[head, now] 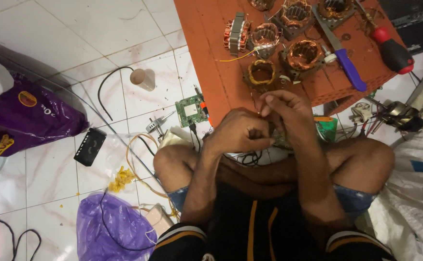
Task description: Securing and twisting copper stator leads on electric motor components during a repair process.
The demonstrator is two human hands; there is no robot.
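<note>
head view: the person sits cross-legged on the tiled floor [52, 183], both hands raised together in front of the knees, just below the near edge of the orange board [202, 58]. the left hand [240, 133] is curled, fingers pressed together and pinching a thin wire end or small part that is too small to identify. the right hand [289, 113] sits just above and touching it, fingertips bunched in a pinch at the same spot. a metal part [280, 140] shows partly between the hands, mostly hidden. on the board lie several stator cores with copper windings [302, 54], a bare wound coil [261, 72] nearest the hands, a purple-handled knife [349, 67] and a red-handled screwdriver [392, 50]. on the floor to the left are a green circuit board [191, 111], a black cable [106, 89] and purple bags [28, 113]. risks, as judged — fine winding wire can snap or lose its enamel if pulled hard or bent sharply; the small pinched piece can slip and be lost in the floor clutter; loose cables near the knees can snag; the knife lies near the working area.
</note>
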